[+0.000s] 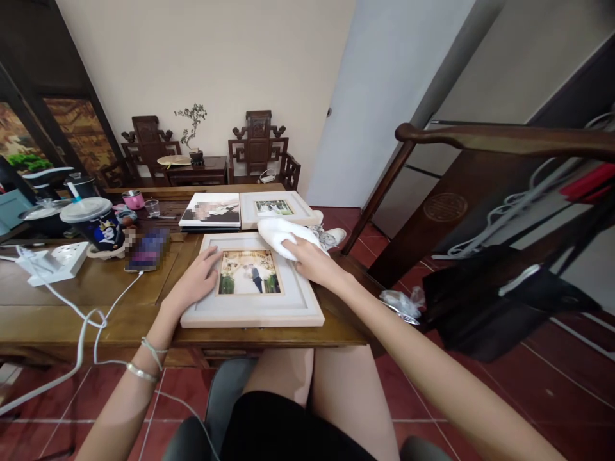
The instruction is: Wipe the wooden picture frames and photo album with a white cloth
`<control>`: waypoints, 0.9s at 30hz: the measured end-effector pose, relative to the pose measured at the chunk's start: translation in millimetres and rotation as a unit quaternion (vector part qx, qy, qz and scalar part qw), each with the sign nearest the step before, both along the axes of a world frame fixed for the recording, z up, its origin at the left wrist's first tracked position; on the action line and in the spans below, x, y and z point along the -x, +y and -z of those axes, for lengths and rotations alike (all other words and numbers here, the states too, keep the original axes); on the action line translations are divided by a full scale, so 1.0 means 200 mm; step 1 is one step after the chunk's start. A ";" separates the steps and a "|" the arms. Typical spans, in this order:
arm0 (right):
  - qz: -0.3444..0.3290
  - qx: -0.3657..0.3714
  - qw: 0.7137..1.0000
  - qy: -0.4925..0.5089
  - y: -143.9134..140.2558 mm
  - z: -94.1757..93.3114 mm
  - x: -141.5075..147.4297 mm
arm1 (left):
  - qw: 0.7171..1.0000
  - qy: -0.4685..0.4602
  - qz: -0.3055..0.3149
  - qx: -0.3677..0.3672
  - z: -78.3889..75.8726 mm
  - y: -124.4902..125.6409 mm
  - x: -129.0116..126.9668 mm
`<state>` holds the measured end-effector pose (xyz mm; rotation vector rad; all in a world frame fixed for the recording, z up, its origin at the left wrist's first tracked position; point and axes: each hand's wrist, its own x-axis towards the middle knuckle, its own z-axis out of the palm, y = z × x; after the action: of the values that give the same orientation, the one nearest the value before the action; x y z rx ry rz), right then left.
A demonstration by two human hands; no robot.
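Note:
A white picture frame with a wedding photo lies flat on the wooden table in front of me. My left hand rests flat on the frame's left border, fingers spread. My right hand presses a white cloth against the frame's upper right corner. Behind it lie a second, smaller white frame and a photo book.
A phone on a white cable, a lidded cup, a white power strip, a pink tin and a small glass sit on the table's left. A dark wooden chair stands close on my right. Carved chairs line the far wall.

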<state>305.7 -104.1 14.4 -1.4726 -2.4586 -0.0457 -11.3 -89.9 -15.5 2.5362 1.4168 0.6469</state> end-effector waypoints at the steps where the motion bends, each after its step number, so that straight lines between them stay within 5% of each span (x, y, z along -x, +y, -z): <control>1: 0.002 0.002 1.000 -0.019 -0.01 0.00 0.02 | 1.000 0.004 -0.007 0.002 0.01 -0.01 -0.01; 12: 0.019 0.088 0.992 -0.086 -0.47 -0.22 0.05 | 0.999 0.015 -0.049 -0.010 0.07 -0.03 -0.05; 16: 0.026 -0.080 0.996 -0.025 -0.28 -0.27 0.11 | 0.999 0.004 -0.040 -0.019 0.06 -0.03 -0.08; 19: -0.053 -0.171 0.984 -0.008 -0.04 -0.24 0.26 | 1.000 -0.005 -0.023 -0.012 0.04 -0.03 -0.09; 23: -0.149 -0.121 0.977 -0.089 0.18 -0.17 0.51 | 1.000 -0.021 -0.002 -0.014 0.02 -0.03 -0.09; 27: -0.154 -0.066 0.976 -0.138 0.25 -0.10 0.61 | 0.999 -0.030 0.006 -0.019 0.02 -0.02 -0.09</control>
<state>182.8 -53.3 35.1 -1.0790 -2.8134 -0.3667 5.9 -94.4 -18.8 2.5300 1.3809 0.7495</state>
